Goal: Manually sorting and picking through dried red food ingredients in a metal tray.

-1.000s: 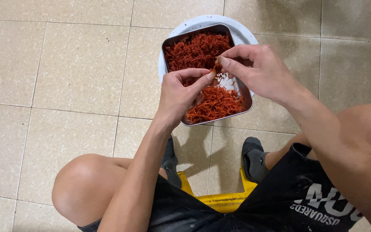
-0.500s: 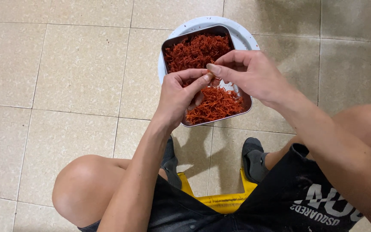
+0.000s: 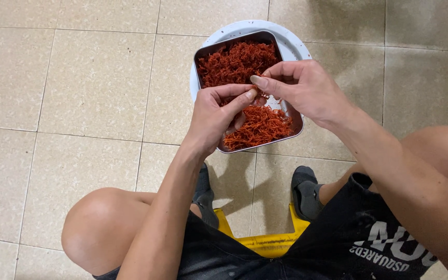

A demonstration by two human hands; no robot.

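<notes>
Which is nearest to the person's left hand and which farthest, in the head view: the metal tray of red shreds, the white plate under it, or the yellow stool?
From the left hand:
1. Metal tray, directly beneath the fingers.
2. White plate, around the tray, beyond the hand.
3. Yellow stool, back under the person, between the feet.

Beige floor tiles point(image 3: 79, 78) with thin grout lines fill the view. A yellow stool point(image 3: 265, 241) shows at the bottom edge, grey socks point(image 3: 304, 189) just above it.
</notes>
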